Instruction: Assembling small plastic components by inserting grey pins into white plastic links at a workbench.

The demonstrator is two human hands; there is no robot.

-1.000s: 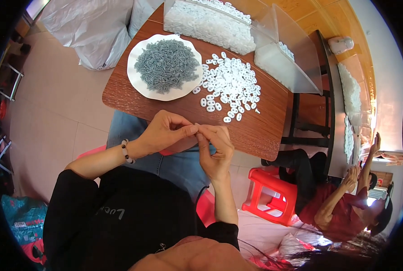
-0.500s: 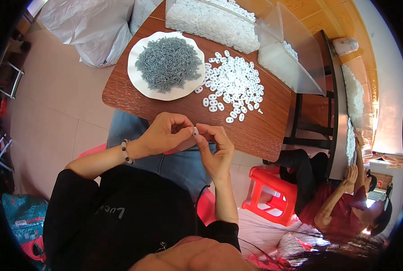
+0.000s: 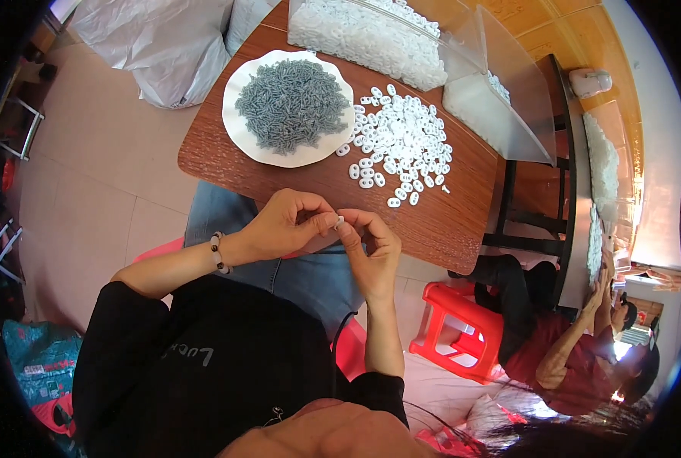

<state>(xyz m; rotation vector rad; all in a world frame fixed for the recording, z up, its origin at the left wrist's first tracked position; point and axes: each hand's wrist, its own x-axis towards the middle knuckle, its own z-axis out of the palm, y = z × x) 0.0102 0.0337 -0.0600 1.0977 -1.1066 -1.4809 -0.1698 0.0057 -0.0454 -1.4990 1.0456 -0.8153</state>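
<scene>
Just off the near table edge, a small white oval piece point(image 3: 339, 220) is pinched between my two hands. My left hand point(image 3: 288, 224), with a bead bracelet at the wrist, grips it between thumb and forefinger. From the other side, the thumb and forefinger of my right hand point(image 3: 371, 243) close on the same piece. Beyond them lies a loose heap of white oval two-holed pieces point(image 3: 405, 137). Left of the heap stands a white scalloped plate point(image 3: 237, 137) piled with small grey screw-like pins point(image 3: 291, 105).
A clear bin point(image 3: 367, 46) full of white pieces stands at the back of the wooden table point(image 3: 439, 229). White plastic bags point(image 3: 157, 53) lie at far left. A person in a dark red shirt point(image 3: 562, 366) works at another table, near a red stool point(image 3: 459, 332).
The view has shifted slightly, and the table appears a little further right. My hands still hold the white piece, with my fingers slightly re-angled around it. The other person's hands have come together.
</scene>
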